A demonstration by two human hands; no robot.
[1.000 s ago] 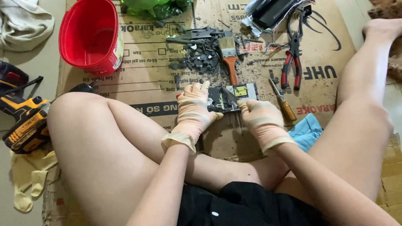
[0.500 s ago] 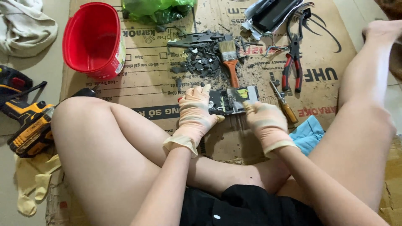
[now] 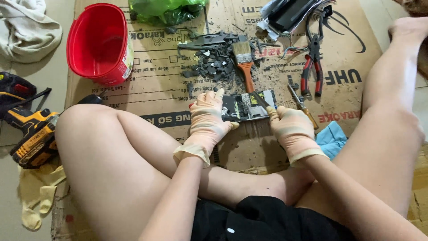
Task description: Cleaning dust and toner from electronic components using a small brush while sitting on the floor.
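1. The left hand (image 3: 207,119), in a glove, presses with spread fingers on the left end of a small dark device (image 3: 248,106) lying near the middle of the cardboard sheet (image 3: 156,93).
2. The right hand (image 3: 290,129), also gloved, is closed around a thin metal tool (image 3: 261,101), its tip on the device.
3. A paintbrush (image 3: 244,62) and red pliers (image 3: 312,71) lie toward the far edge; a red bucket (image 3: 100,42) stands at the far left corner.

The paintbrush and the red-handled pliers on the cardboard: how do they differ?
The paintbrush has an orange handle and pale bristles; the pliers have red grips and dark metal jaws. The paintbrush lies among dark broken fragments, its handle pointing towards the right hand; the pliers lie farther right, beside loose wires. Both rest flat on the cardboard, untouched by either hand.
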